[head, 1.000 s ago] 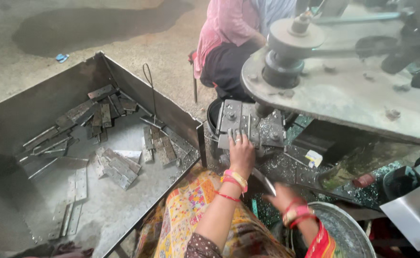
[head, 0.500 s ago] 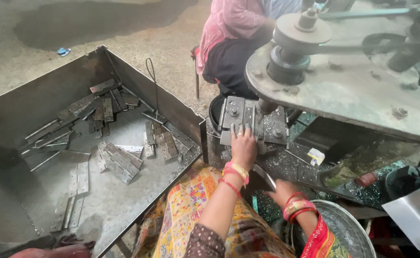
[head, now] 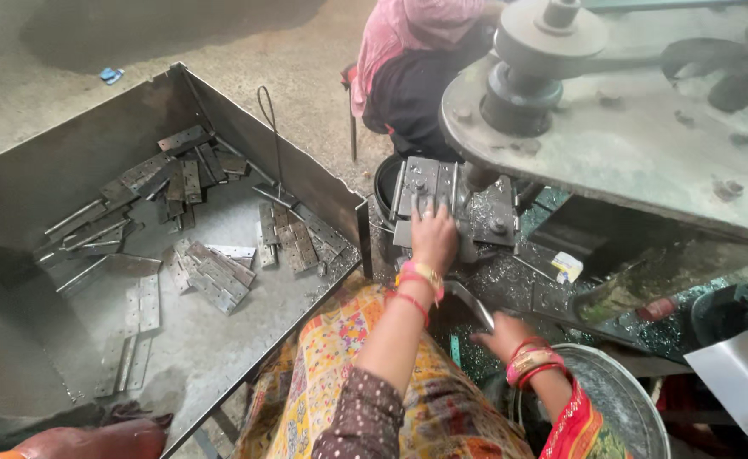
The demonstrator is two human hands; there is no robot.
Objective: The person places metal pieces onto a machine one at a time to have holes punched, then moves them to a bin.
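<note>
My left hand (head: 433,235) reaches forward and lies with its fingers spread on the grey metal fixture (head: 484,212) under the machine table. It grips nothing that I can see. My right hand (head: 500,333) is lower, close to my lap, with its fingers closed on the end of a flat grey metal plate (head: 473,303) that points up and to the left. Both wrists wear red and gold bangles. Metal shavings (head: 518,285) cover the surface around the fixture.
A large sheet-metal bin (head: 306,183) at the left holds several flat hinge plates (head: 212,276). A round metal basin (head: 625,399) sits at my right. A heavy machine table with a pulley (head: 544,59) overhangs the fixture. Another person in pink (head: 408,51) crouches beyond it.
My left hand has slid a little further forward onto the fixture. My right hand stays low near the basin. The view has shifted slightly.
</note>
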